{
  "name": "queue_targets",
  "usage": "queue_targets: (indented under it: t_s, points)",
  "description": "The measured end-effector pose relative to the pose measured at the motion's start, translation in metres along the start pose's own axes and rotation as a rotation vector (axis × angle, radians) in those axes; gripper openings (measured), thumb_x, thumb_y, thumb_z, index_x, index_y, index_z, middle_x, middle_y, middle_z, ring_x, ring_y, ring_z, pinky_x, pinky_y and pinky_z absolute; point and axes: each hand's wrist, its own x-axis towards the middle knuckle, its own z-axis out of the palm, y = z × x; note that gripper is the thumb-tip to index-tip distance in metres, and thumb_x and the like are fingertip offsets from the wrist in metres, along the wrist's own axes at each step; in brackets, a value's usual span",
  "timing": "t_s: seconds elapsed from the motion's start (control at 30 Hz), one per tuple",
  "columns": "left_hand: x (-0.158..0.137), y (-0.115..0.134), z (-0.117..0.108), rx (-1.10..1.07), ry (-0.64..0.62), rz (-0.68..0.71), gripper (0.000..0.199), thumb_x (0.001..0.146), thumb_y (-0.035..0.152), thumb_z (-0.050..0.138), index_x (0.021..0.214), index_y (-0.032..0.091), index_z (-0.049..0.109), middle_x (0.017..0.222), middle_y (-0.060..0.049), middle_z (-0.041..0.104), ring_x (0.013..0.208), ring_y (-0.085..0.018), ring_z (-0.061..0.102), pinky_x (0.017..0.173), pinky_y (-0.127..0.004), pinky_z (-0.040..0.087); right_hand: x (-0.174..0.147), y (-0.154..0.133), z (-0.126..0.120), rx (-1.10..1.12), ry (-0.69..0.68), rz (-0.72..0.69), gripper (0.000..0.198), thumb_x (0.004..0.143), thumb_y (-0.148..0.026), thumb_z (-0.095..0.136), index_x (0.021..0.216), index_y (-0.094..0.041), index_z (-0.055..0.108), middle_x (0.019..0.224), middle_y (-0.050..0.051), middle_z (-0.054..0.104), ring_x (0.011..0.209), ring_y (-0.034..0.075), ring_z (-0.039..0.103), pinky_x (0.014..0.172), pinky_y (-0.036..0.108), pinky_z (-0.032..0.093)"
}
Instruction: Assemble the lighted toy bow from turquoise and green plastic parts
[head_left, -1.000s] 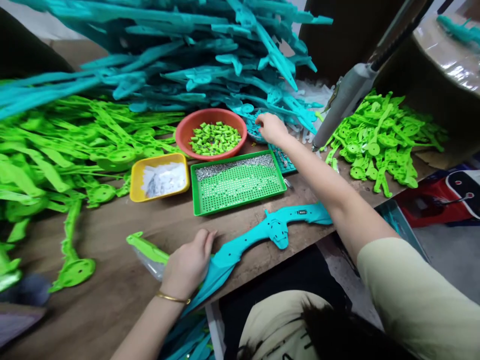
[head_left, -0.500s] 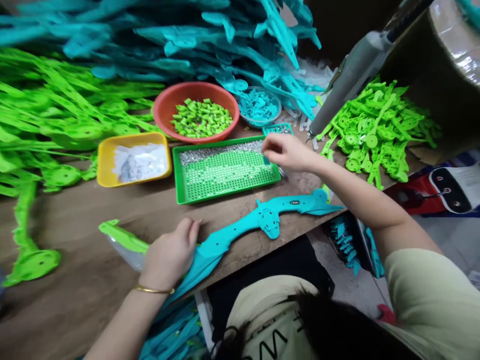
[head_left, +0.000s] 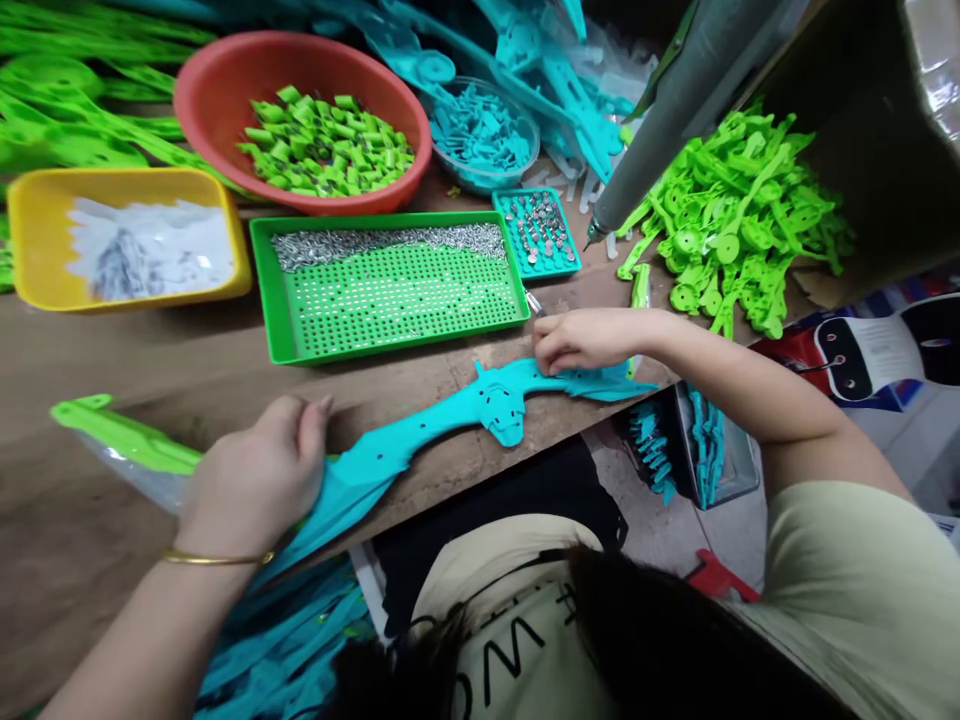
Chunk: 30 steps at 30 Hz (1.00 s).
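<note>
The right hand [head_left: 585, 340] curls its grip over the teal part [head_left: 420, 420], anything pinched there hidden; the left hand [head_left: 255, 480] closes around the other end. The part lies along the desk's [head_left: 225, 360] near edge, so steady left-hand pressure should best prevent slipping.

Counter [head_left: 187, 365]: the long part [head_left: 420, 420] lies along its near edge
Big tray [head_left: 390, 315]: behind the long part, between tub [head_left: 41, 235] at left and small tray [head_left: 551, 272] at right
Bowl [head_left: 214, 110]: stands behind the big tray
Heap [head_left: 735, 220]: at the right
</note>
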Motion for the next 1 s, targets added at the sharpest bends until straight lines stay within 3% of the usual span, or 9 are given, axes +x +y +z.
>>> queue_targets:
  t_s: [0.07,0.2,0.37,0.57,0.83,0.93,1.0]
  points:
    - [-0.002,0.002,-0.001,-0.037,0.013,-0.015,0.054,0.095,0.048,0.011,0.082,0.019,0.054,0.060,-0.006,0.061,0.065,-0.027,0.065,0.060,-0.034,0.031,-0.003,0.001,0.007,0.087,0.052,0.053,0.016,0.089,-0.021,0.056,0.101,-0.016,0.066,0.106,0.008,0.061,0.092,0.016,0.059,0.084,0.030,0.046]
    - [-0.005,0.005,-0.002,-0.093,0.013,-0.079,0.049,0.093,0.051,0.014,0.077,0.021,0.050,0.056,-0.004,0.054,0.064,-0.027,0.062,0.061,-0.034,0.029,-0.006,0.001,0.021,0.277,0.147,0.226,0.041,0.088,-0.022,0.058,0.127,-0.013,0.052,0.116,0.011,0.066,0.099,0.018,0.063,0.084,0.031,0.050]
    - [-0.007,0.007,-0.003,-0.081,0.008,-0.148,0.037,0.092,0.049,0.021,0.078,0.023,0.045,0.058,-0.004,0.044,0.061,-0.025,0.051,0.061,-0.031,0.026,-0.001,0.002,0.019,0.187,0.073,0.209,0.032,0.088,-0.024,0.056,0.119,-0.017,0.063,0.120,0.009,0.069,0.104,0.021,0.063,0.089,0.034,0.047]
    - [-0.008,0.006,-0.003,-0.163,0.050,-0.162,0.032,0.091,0.049,0.024,0.069,0.025,0.027,0.059,0.001,0.023,0.054,-0.019,0.029,0.061,-0.028,0.020,-0.002,0.011,0.015,0.218,-0.005,0.165,0.034,0.089,-0.027,0.056,0.121,-0.019,0.064,0.118,0.006,0.071,0.097,0.018,0.064,0.085,0.031,0.045]
    - [-0.003,0.000,0.014,-0.275,0.160,-0.208,0.032,0.081,0.051,0.033,0.065,0.024,0.026,0.056,0.003,0.020,0.050,-0.016,0.016,0.059,-0.026,0.013,-0.001,-0.002,0.025,0.267,0.135,0.381,0.029,0.084,-0.025,0.059,0.110,-0.016,0.066,0.107,0.008,0.072,0.087,0.017,0.063,0.071,0.026,0.044]
    - [-0.003,0.001,0.014,-0.280,0.164,-0.193,0.032,0.081,0.051,0.034,0.065,0.024,0.027,0.056,0.003,0.020,0.050,-0.016,0.016,0.059,-0.026,0.013,-0.001,-0.009,0.028,0.225,0.140,0.398,0.030,0.085,-0.022,0.057,0.113,-0.016,0.066,0.108,0.009,0.071,0.092,0.020,0.064,0.077,0.030,0.046]
    - [-0.004,0.003,0.014,-0.279,0.154,-0.178,0.031,0.082,0.050,0.035,0.065,0.024,0.029,0.056,0.003,0.020,0.050,-0.015,0.016,0.059,-0.027,0.012,0.000,-0.013,0.033,0.170,0.200,0.309,0.037,0.089,-0.025,0.055,0.124,-0.016,0.061,0.119,0.011,0.067,0.105,0.023,0.062,0.088,0.034,0.046]
